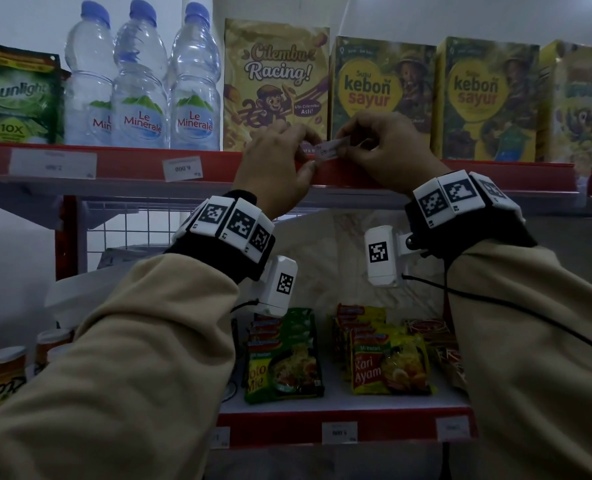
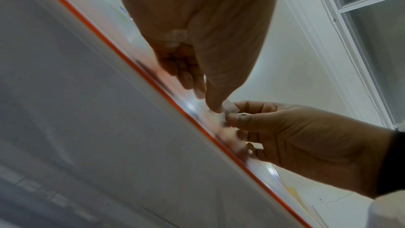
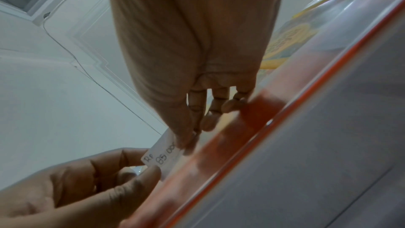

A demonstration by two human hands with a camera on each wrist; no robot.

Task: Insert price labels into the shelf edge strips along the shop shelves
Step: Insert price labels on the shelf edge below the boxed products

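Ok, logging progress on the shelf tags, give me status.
Both hands, left and right, pinch one price label. Label at top edge of red shelf strip, not yet seated. Nothing blocking.

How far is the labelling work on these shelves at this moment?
Done: two labels sit in the upper red strip, more in the lower strip. In hand: both hands, left and right, pinch one price label at the strip's top edge, not yet inserted. Left: the strip below the kebon sayur boxes shows no label.

On the top shelf stand three Le Minerale bottles (image 1: pixel 142 84), two Kebon Sayur boxes (image 1: pixel 382 95) and one Sunlight pouch (image 1: pixel 19 98).
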